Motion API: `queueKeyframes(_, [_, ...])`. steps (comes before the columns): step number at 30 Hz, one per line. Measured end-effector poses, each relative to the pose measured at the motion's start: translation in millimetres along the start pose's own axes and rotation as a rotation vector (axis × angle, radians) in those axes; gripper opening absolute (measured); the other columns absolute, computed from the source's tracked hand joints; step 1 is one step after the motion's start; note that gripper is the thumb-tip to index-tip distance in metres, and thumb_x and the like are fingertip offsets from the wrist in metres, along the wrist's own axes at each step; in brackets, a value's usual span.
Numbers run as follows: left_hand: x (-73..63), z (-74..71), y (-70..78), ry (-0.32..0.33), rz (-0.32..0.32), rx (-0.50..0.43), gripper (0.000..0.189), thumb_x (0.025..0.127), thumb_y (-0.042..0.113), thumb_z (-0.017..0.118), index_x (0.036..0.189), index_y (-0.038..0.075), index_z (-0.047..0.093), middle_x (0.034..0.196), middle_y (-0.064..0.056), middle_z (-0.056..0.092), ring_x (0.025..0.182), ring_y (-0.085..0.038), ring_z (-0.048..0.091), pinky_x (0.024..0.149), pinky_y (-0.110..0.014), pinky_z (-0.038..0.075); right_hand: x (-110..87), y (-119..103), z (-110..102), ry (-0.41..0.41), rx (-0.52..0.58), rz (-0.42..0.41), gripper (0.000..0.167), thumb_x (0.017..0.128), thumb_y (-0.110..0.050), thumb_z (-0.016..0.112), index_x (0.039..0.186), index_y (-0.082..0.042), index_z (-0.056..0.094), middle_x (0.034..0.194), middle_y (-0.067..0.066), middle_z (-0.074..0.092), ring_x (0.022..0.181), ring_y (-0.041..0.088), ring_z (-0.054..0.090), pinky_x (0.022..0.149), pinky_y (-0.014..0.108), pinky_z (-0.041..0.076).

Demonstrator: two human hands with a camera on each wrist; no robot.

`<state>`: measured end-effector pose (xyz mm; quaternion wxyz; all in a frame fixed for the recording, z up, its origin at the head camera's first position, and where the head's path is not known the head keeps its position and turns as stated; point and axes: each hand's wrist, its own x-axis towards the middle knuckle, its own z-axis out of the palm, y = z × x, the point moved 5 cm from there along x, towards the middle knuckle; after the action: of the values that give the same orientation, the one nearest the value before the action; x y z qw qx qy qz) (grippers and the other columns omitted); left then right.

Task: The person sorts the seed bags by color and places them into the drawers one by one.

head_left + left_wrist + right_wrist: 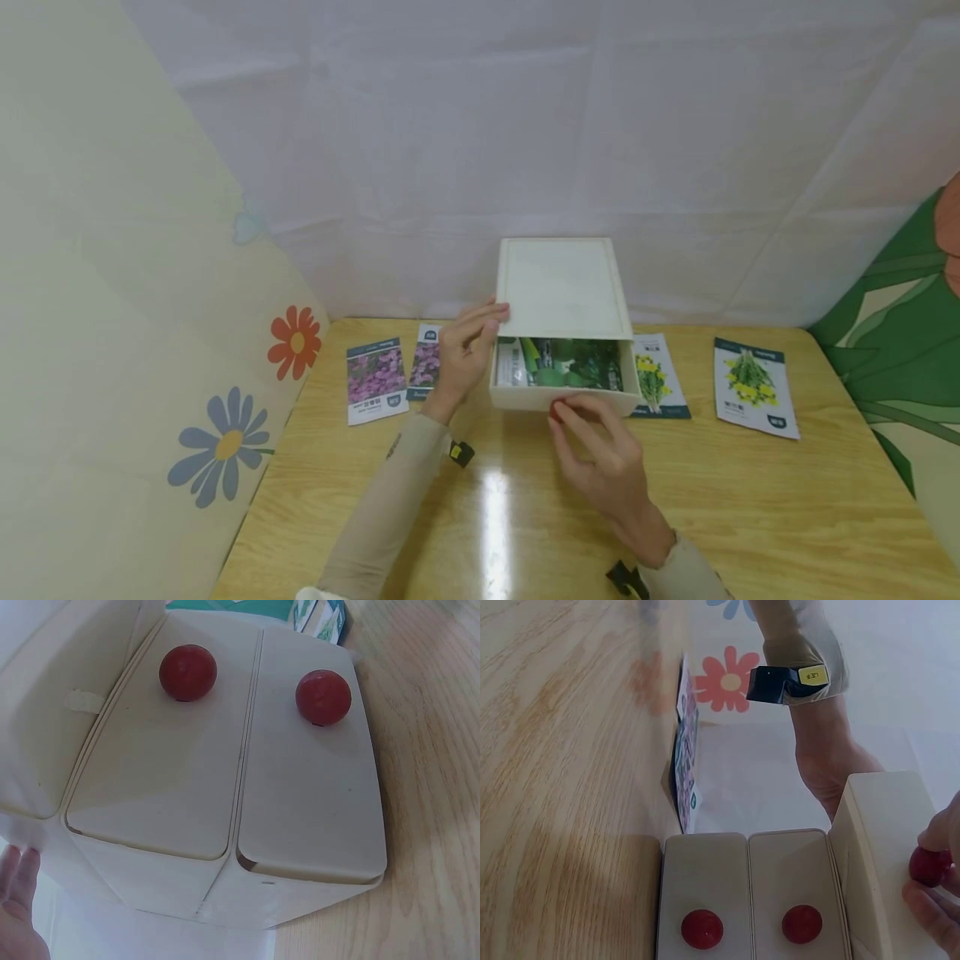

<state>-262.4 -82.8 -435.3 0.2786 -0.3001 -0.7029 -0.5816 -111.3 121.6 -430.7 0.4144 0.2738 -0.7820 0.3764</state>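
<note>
A small white drawer cabinet (561, 283) stands at the back of the table, its top drawer (562, 402) pulled partly out. Green-printed packets (570, 362) lie inside that drawer. My right hand (607, 458) pinches the drawer's round red knob (930, 866) between thumb and fingers. At the cabinet's left side, my left hand (468, 350) rests with fairly straight fingers against the wall near the top; its fingertips (28, 862) also show in the left wrist view. Two lower drawers, each with a red knob (187, 673), are closed.
Two purple-flower seed packets (375, 382) lie left of the cabinet, one partly behind my left hand. To the right are two yellow-flower packets (753, 385), the nearer one partly covered by the drawer. A pale cloth wall (450, 150) rises behind the table.
</note>
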Motion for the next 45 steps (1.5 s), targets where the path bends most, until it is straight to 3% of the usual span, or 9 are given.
queueKeyframes(7, [0.2, 0.0, 1.4, 0.008, 0.019, -0.010, 0.019, 0.101, -0.005, 0.063, 0.113, -0.006, 0.077, 0.125, -0.023, 0.076, 0.130, -0.041, 0.067, 0.109, -0.038, 0.059, 0.4, 4, 2, 0.020, 0.003, -0.011, 0.026, 0.103, -0.020, 0.070, 0.109, 0.003, 0.080, 0.112, 0.020, 0.073, 0.092, 0.031, 0.072, 0.092, 0.015, 0.059])
queueKeyframes(15, [0.0, 0.8, 3.5, 0.025, 0.012, -0.009, 0.018, 0.096, -0.015, 0.062, 0.108, -0.012, 0.075, 0.121, -0.031, 0.074, 0.126, -0.051, 0.066, 0.110, -0.037, 0.058, 1.4, 6, 4, 0.007, -0.011, 0.001, 0.026, 0.104, -0.021, 0.069, 0.110, 0.002, 0.080, 0.114, 0.020, 0.073, 0.096, 0.032, 0.072, 0.101, 0.014, 0.057])
queueKeyframes(24, [9.0, -0.9, 36.5, 0.028, 0.025, -0.014, 0.016, 0.095, -0.017, 0.060, 0.105, -0.017, 0.073, 0.116, -0.037, 0.072, 0.121, -0.056, 0.066, 0.109, -0.039, 0.059, 3.4, 12, 8, -0.002, -0.011, 0.010, 0.025, 0.103, -0.019, 0.070, 0.112, 0.002, 0.079, 0.116, 0.020, 0.072, 0.099, 0.032, 0.072, 0.104, 0.014, 0.055])
queueKeyframes(27, [10.3, -1.2, 40.9, 0.025, 0.024, -0.008, 0.016, 0.096, -0.016, 0.060, 0.105, -0.017, 0.073, 0.116, -0.036, 0.073, 0.121, -0.055, 0.066, 0.109, -0.039, 0.059, 4.5, 14, 8, -0.011, -0.005, 0.016, 0.022, 0.100, -0.015, 0.073, 0.113, 0.003, 0.079, 0.117, 0.020, 0.072, 0.101, 0.032, 0.072, 0.106, 0.014, 0.054])
queueKeyframes(32, [9.2, -0.6, 38.3, 0.026, 0.009, -0.011, 0.017, 0.097, -0.015, 0.059, 0.106, -0.016, 0.073, 0.118, -0.035, 0.073, 0.123, -0.053, 0.066, 0.110, -0.038, 0.058, 6.6, 16, 10, -0.023, 0.005, 0.028, 0.022, 0.096, -0.010, 0.076, 0.115, 0.003, 0.078, 0.119, 0.019, 0.071, 0.104, 0.032, 0.071, 0.109, 0.013, 0.051])
queueKeyframes(41, [8.8, -0.1, 35.7, 0.024, 0.001, -0.001, 0.017, 0.098, -0.013, 0.059, 0.106, -0.016, 0.073, 0.119, -0.035, 0.072, 0.124, -0.052, 0.066, 0.110, -0.037, 0.058, 10.4, 19, 12, 0.013, 0.019, 0.014, 0.024, 0.092, -0.002, 0.078, 0.116, 0.004, 0.078, 0.118, 0.020, 0.072, 0.102, 0.033, 0.073, 0.100, 0.016, 0.057])
queueKeyframes(45, [5.8, 0.5, 23.9, 0.026, 0.012, -0.007, 0.017, 0.097, -0.015, 0.059, 0.106, -0.015, 0.074, 0.118, -0.035, 0.073, 0.123, -0.055, 0.066, 0.110, -0.036, 0.058, 9.9, 20, 13, -0.003, 0.013, 0.045, 0.029, 0.087, 0.002, 0.081, 0.116, 0.003, 0.078, 0.119, 0.019, 0.072, 0.104, 0.032, 0.073, 0.102, 0.013, 0.055])
